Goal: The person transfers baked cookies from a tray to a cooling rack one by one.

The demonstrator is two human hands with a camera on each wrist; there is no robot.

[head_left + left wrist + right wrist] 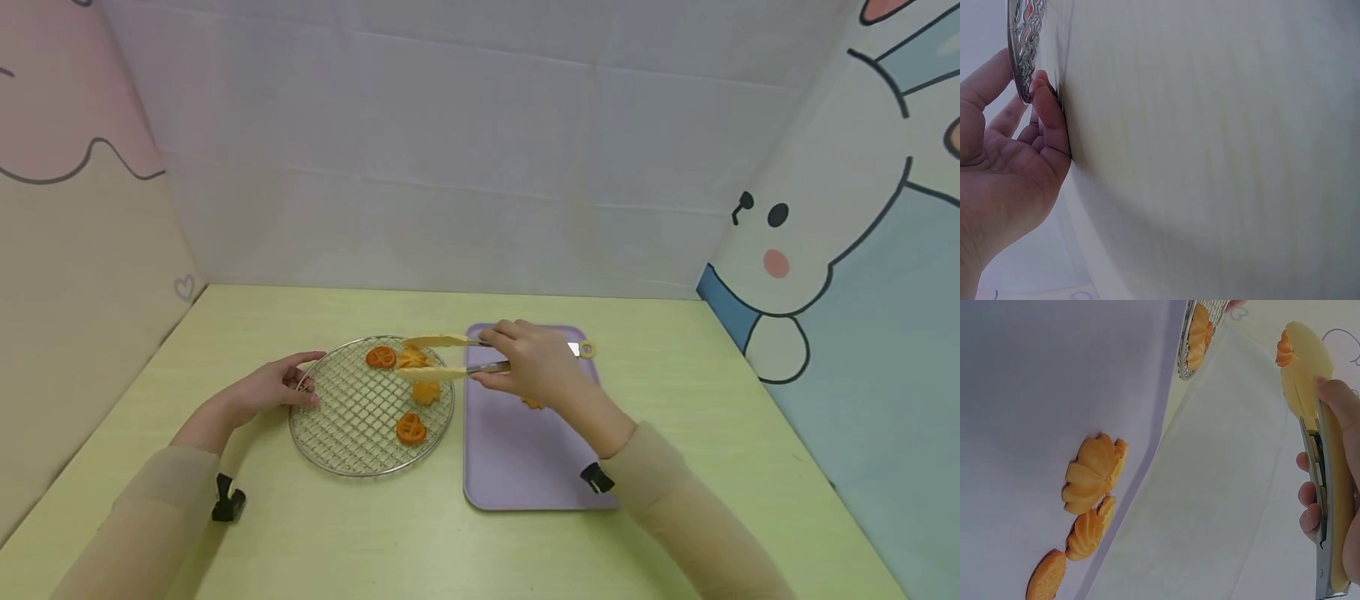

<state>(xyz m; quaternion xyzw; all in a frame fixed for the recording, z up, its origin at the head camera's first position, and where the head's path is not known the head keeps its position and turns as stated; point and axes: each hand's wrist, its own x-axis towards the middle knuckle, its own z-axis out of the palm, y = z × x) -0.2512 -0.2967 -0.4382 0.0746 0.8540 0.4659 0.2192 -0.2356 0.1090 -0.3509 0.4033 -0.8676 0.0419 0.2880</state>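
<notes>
A round wire rack [341, 417] is gripped at its left rim by my left hand [270, 387], thumb above and fingers curled underneath. In the left wrist view, the rack's edge [1020, 81] sits between thumb and fingers, raised at that side. My right hand [532, 362] holds tongs [438, 373] with yellow heads, pointing left over the rack. A scalloped cookie [412, 358] shows between the tong heads; its edge also sticks out there in the right wrist view. Below it on the rack lies another scalloped cookie [426, 393], with pretzel-shaped cookies [411, 429] nearby.
The purple tray [525, 467] lies just right of the rack, partly under my right forearm. Several cookies [1089, 475] rest on it near its far edge, mostly hidden by my hand in the head view. A pale wall [450, 183] closes off the table's back.
</notes>
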